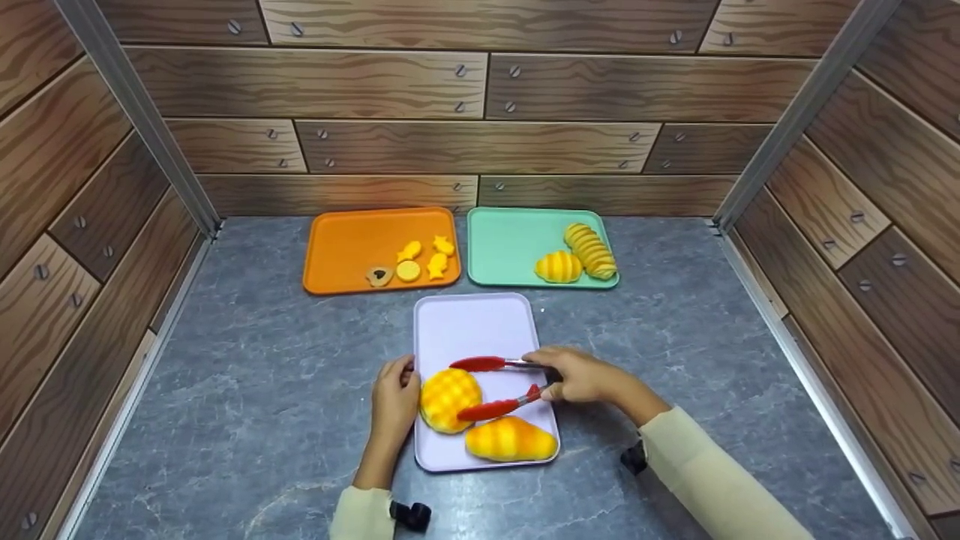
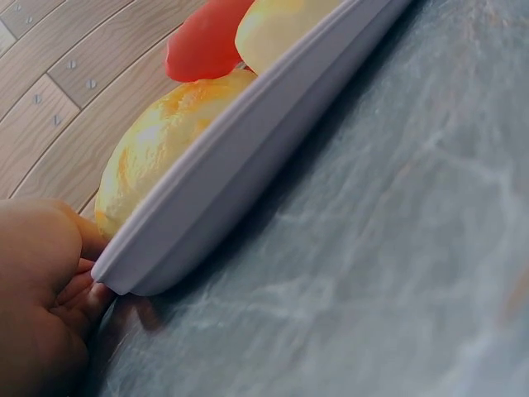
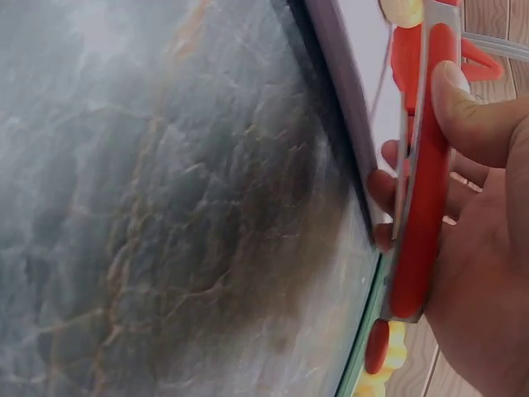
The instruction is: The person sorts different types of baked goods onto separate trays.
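My right hand (image 1: 581, 375) grips a pair of red-tipped tongs (image 1: 491, 410) over the lilac tray (image 1: 476, 322). The tongs are spread apart, their tips by the round yellow bun (image 1: 448, 397); the nearer tip overlaps its right edge. Thumb and fingers hold the red handle (image 3: 420, 182) in the right wrist view. At the tray's left edge is my left hand (image 1: 394, 401), holding the rim between thumb and fingers in the left wrist view. A long striped bread (image 1: 511, 440) lies at the tray's near end, below the tongs.
An orange tray (image 1: 349, 247) stands at the back left with several small yellow fish shapes and cookies. Beside it, a green tray (image 1: 506, 244) bears a twisted loaf (image 1: 591, 251) and a striped roll (image 1: 559, 267). Wood-patterned walls enclose the grey tabletop (image 1: 262, 405).
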Available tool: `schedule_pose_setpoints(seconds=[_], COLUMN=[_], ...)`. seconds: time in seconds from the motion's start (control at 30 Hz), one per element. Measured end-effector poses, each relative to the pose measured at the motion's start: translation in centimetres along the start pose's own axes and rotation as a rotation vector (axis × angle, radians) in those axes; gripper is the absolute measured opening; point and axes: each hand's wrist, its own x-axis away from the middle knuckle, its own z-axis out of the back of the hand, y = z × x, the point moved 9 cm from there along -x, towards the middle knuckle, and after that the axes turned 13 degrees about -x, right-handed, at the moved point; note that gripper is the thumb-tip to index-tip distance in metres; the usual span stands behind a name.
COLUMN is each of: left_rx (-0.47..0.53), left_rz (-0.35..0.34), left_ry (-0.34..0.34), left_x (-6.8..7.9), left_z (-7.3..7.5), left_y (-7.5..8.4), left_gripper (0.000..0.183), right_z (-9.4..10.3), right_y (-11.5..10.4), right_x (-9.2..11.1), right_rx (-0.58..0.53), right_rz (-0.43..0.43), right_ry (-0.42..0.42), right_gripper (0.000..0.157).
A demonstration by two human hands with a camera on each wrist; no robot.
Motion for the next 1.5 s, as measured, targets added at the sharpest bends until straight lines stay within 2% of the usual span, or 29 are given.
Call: schedule_pose_setpoints(seconds=[0.17, 0.4, 0.93, 1.17, 1.5], left_rx=[0.008, 0.018, 0.016, 0.002, -0.011], left_rz=[0.025, 0.024, 0.015, 0.033, 0.027], left_ry=[-0.015, -0.015, -0.006, -0.014, 0.003], left_x=[0.1, 0.1, 0.0, 0.1, 0.1], left_z=[-0.1, 0.0, 0.0, 0.0, 0.0], left_y=[-0.1, -0.1, 0.0, -0.2, -0.1], left_gripper=[0.030, 0.029, 0.030, 0.031, 0.031], right_z=[-0.3, -0.4, 0.3, 2.3, 5.7], right_y=[-0.3, -0.2, 0.9, 1.8, 3.9], right_x=[0.1, 0.3, 1.7, 2.2, 1.8], right_rx=[0.035, 0.038, -0.089, -0.195, -0.307], right_rz=[0.023, 0.070, 0.126, 0.124, 0.020], right_ry=[-0.003, 0.045, 0.148, 0.287, 0.566], right_gripper=[0.060, 0.055, 0.054, 0.058, 0.055])
